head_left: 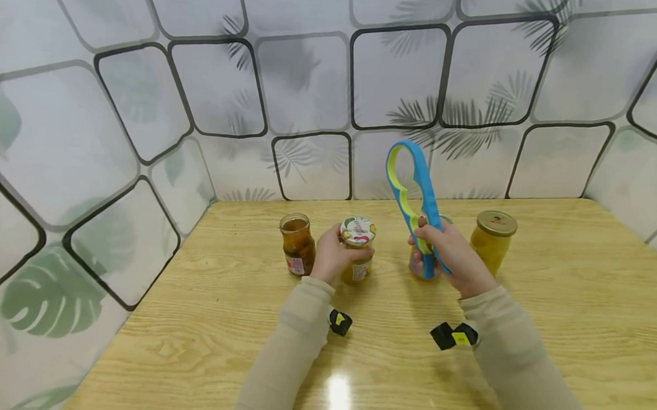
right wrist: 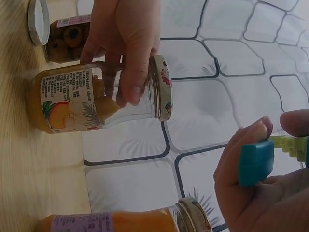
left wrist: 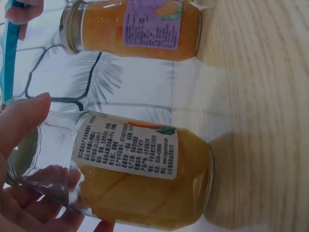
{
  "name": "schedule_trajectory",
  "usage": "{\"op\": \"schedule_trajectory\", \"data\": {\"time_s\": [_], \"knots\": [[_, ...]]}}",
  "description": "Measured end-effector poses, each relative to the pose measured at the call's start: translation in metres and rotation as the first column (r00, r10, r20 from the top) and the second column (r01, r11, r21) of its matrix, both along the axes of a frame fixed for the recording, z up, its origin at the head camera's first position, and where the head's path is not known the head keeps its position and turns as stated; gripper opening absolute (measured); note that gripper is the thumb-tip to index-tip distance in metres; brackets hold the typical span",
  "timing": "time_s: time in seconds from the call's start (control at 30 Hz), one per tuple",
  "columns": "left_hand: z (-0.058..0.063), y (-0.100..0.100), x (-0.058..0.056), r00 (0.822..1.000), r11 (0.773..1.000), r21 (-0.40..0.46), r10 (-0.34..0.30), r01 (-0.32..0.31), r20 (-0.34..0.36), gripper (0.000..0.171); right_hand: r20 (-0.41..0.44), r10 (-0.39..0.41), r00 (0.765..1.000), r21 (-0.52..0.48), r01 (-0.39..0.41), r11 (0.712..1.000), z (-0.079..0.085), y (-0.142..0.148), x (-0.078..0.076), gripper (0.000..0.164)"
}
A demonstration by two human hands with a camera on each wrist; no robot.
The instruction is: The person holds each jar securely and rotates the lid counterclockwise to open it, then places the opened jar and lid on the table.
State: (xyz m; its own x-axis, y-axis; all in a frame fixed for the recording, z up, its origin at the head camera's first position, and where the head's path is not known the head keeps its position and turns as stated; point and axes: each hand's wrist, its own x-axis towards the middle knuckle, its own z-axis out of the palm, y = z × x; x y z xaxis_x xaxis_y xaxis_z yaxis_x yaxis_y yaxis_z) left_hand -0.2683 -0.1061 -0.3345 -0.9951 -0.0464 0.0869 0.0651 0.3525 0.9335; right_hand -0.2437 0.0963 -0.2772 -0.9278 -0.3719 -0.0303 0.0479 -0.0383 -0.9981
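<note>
My left hand (head_left: 330,254) grips a lidded glass jar (head_left: 360,270) near its neck, with the jar's base at the tabletop. Yellow fruit pieces fill the jar's lower part, and its printed lid (right wrist: 165,88) is on. Raised to the right, my right hand (head_left: 453,253) holds a blue and green jar opener (head_left: 426,188) by its handles, its looped end pointing up. Behind that hand stands a lidded jar of orange contents (left wrist: 104,29) with a purple label, mostly hidden in the head view.
Left of my left hand stands an open jar of dark fruit (head_left: 298,244). Beside it in the right wrist view is a loose lid (right wrist: 38,21). A yellow jar with a gold lid (head_left: 496,223) stands at the right. A patterned backdrop (head_left: 312,86) rises behind the wooden table (head_left: 188,334).
</note>
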Motion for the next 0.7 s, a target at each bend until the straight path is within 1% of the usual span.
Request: {"op": "schedule_trajectory", "data": {"time_s": [0.17, 0.23, 0.3, 0.37, 0.47, 0.5, 0.63, 0.7], "knots": [[0.005, 0.003, 0.004, 0.998, 0.999, -0.040, 0.003, -0.005, -0.065, 0.051, -0.100, -0.043, 0.994, 0.140, 0.057, 0.989, 0.003, 0.002, 0.001, 0.015], [0.008, 0.003, 0.006, 0.997, 0.999, -0.039, -0.004, 0.000, -0.083, 0.050, -0.149, -0.057, 0.987, 0.203, 0.087, 0.975, 0.004, 0.003, 0.001, 0.017], [0.012, 0.003, 0.007, 0.994, 1.000, -0.026, -0.010, 0.007, -0.106, 0.051, -0.208, -0.069, 0.976, 0.270, 0.125, 0.955, 0.005, 0.004, 0.002, 0.022], [0.015, 0.004, 0.009, 0.992, 1.000, 0.004, -0.011, 0.012, -0.129, 0.051, -0.261, -0.078, 0.962, 0.335, 0.166, 0.927, 0.007, 0.006, 0.004, 0.029], [0.016, 0.006, 0.010, 0.986, 0.996, 0.084, 0.001, 0.013, -0.169, 0.052, -0.341, -0.071, 0.937, 0.409, 0.217, 0.886, 0.011, 0.009, 0.007, 0.039], [0.017, 0.006, 0.010, 0.983, 0.994, 0.112, 0.007, 0.015, -0.186, 0.052, -0.366, -0.068, 0.928, 0.421, 0.230, 0.877, 0.012, 0.010, 0.008, 0.041], [0.017, 0.007, 0.010, 0.968, 0.977, 0.211, 0.037, 0.017, -0.249, 0.053, -0.468, -0.042, 0.883, 0.497, 0.302, 0.814, 0.015, 0.014, 0.011, 0.047], [0.017, 0.007, 0.009, 0.962, 0.972, 0.235, 0.050, 0.015, -0.270, 0.051, -0.508, -0.023, 0.861, 0.532, 0.335, 0.778, 0.017, 0.014, 0.013, 0.051]]}}
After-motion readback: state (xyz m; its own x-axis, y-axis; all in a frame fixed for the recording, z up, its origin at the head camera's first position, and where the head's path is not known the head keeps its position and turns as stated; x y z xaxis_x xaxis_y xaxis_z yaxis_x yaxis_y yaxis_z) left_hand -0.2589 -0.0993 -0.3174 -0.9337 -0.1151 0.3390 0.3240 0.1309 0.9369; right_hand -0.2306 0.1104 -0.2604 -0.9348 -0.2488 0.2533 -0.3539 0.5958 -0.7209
